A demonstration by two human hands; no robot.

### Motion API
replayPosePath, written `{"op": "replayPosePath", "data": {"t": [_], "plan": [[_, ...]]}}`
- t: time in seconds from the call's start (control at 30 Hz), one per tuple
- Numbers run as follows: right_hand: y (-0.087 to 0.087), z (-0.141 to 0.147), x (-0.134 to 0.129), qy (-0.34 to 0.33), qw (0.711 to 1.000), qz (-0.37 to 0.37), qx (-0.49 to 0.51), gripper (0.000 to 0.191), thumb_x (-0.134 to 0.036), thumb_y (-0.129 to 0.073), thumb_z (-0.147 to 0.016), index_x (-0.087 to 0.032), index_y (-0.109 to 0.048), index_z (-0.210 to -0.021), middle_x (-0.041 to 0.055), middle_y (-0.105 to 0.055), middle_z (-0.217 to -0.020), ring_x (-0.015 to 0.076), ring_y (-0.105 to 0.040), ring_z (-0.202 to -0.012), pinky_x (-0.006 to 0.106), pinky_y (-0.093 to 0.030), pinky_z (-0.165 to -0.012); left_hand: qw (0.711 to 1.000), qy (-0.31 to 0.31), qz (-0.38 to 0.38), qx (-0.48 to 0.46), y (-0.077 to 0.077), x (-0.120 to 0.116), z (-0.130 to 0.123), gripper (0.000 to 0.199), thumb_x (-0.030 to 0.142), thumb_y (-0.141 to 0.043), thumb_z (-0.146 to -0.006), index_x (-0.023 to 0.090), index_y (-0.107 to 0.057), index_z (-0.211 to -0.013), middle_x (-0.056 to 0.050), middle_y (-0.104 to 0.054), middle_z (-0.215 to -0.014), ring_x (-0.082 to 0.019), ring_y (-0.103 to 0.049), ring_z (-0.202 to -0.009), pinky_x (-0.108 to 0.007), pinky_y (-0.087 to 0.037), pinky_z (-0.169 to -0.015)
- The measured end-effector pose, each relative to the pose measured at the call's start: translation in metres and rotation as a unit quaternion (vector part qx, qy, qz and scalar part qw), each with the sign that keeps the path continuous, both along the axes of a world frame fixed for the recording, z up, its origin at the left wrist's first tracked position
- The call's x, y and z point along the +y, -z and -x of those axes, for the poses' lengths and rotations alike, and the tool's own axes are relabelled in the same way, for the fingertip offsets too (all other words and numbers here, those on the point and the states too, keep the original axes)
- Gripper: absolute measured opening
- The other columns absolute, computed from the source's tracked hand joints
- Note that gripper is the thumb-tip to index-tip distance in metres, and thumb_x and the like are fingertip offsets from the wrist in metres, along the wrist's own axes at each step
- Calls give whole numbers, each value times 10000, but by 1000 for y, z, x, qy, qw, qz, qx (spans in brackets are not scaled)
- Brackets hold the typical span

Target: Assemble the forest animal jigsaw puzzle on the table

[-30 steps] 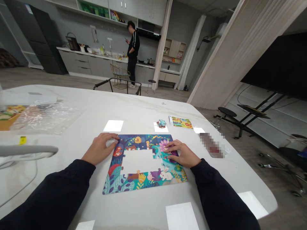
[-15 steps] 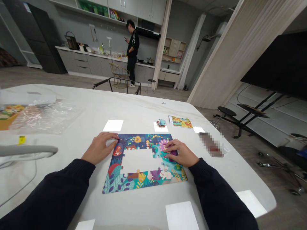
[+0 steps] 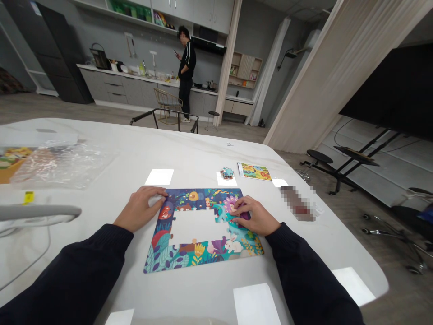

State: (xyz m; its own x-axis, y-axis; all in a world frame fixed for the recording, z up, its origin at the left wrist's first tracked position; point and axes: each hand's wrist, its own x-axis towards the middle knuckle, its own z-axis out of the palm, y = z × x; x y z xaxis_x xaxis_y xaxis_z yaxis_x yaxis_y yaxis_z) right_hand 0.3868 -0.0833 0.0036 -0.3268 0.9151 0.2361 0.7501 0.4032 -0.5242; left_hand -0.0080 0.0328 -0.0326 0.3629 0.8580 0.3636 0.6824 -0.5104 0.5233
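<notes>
Bright blue and teal, jaggedly hollow-centred, the puzzle [image 3: 216, 248] is touched far left by the left hand [image 3: 140, 208], right by the right hand [image 3: 256, 215], both with fingers parted.

Rectangular glare patches dot the glossy white marbled desk [image 3: 182, 151]; clear crinkled plastic packaging [image 3: 88, 162] glints at left. The frame's top is dimmer, edges stretch, and pixelation blots one patch at right.

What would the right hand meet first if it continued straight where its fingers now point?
The right hand would first meet the colourful, rectangular jigsaw puzzle directly beneath it; farther along, probably the left hand, though depth is unclear.
</notes>
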Motion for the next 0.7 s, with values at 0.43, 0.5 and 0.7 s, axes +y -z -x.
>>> {"op": "replayPosePath", "data": {"t": [0.43, 0.5, 0.7], "plan": [[-4, -6, 0, 3, 1000, -21, 14, 409, 13, -599, -758, -298, -839, -871, 55, -698, -1000, 234, -645, -970, 411, -541, -895, 1000, -1, 1, -1, -2, 0, -1, 295, 480, -562, -891, 282, -739, -1018, -47, -742, -1203, -304, -627, -1200, -464, -481, -1066], [-3, -6, 0, 3, 1000, -17, 9, 425, 20, -578, -740, -295, -839, -857, 57, -692, -1024, 237, -640, -997, 414, -536, -920, 1000, 1, 4, 0, -2, 0, -1, 297, 477, -556, -895, 278, -737, -1021, -54, -741, -1205, -307, -624, -1202, -471, -478, -1067], [2, -13, 4, 106, 993, -39, 30, 299, -84, -558, -797, -241, -811, -828, 42, -697, -856, 179, -602, -728, 337, -521, -717, 1000, 3, -1, -8, -3, -1, -1, 301, 474, -561, -889, 271, -742, -1018, -61, -743, -1198, -314, -632, -1188, -488, -485, -1060]]}}
